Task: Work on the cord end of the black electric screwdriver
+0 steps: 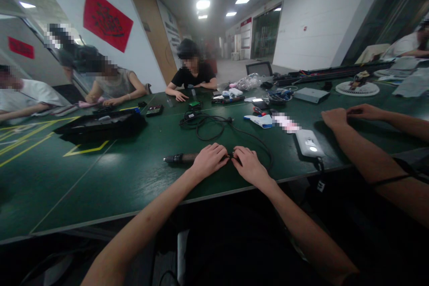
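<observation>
A dark electric screwdriver [180, 158] lies along the table near its front edge, tip pointing left. My left hand [210, 160] is wrapped over its rear end. Close to that end, my right hand [248, 163] pinches what looks like the cable's connector; fingers partly hide it. Both hands' fingertips nearly meet at a small dark gap where the tool's end and connector come together. Whether the two are joined I cannot tell. From the right hand's side, a black cable [221, 136] curves back into loose loops beyond my hands.
On the left sits a black tray [100, 124]. A white power bank-like device [309, 143] with a strap lies at right, beside another person's hands [335, 118]. Farther back are a blue-white packet [261, 120], a grey box [311, 94] and a white disc [357, 88]. Other people sit around the table.
</observation>
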A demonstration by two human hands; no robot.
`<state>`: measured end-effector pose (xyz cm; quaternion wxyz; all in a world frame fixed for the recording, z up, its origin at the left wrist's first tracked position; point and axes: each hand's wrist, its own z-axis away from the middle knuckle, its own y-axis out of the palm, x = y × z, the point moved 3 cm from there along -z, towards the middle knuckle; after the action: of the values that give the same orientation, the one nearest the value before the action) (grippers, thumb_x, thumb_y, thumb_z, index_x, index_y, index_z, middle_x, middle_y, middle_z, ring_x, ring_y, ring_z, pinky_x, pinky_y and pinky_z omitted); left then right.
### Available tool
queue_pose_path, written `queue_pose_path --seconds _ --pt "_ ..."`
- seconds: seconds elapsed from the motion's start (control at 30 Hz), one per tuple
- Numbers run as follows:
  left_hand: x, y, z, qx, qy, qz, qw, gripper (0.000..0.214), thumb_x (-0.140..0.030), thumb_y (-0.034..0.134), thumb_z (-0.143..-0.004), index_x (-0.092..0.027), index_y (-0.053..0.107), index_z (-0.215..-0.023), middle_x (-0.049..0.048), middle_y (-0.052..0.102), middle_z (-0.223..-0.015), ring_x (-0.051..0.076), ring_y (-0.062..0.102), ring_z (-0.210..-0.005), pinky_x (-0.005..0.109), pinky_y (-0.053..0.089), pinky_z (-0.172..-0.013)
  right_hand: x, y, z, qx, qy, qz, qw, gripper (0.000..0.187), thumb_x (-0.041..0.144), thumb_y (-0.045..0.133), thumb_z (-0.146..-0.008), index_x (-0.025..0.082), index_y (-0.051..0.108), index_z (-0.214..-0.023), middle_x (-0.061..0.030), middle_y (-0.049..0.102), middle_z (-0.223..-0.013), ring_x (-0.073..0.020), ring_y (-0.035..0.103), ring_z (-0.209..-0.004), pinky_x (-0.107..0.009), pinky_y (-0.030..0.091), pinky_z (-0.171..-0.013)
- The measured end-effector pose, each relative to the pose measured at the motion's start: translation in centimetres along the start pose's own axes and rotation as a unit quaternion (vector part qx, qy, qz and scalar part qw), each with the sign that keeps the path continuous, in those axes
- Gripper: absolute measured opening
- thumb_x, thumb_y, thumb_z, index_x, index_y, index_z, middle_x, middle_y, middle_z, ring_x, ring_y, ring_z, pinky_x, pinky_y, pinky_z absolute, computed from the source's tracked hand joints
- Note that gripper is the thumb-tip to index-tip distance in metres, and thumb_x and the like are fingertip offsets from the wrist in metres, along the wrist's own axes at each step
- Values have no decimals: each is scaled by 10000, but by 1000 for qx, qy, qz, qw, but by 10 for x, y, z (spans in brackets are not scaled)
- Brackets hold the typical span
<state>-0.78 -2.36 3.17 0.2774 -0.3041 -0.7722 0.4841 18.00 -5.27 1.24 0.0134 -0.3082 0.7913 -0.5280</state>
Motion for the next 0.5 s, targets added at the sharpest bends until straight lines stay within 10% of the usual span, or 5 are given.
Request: queue_pose_path --seconds 0.5 --pt "-2 -4 2 -2 31 10 999 201 -329 552 -1039 -243 601 -1214 59 664 -1215 238 585 -1146 391 496 -965 0 1 0 1 -3 0 1000 104 246 525 -1046 220 615 -1001 -104 650 -1280 -274 580 -1188 -429 429 -981"
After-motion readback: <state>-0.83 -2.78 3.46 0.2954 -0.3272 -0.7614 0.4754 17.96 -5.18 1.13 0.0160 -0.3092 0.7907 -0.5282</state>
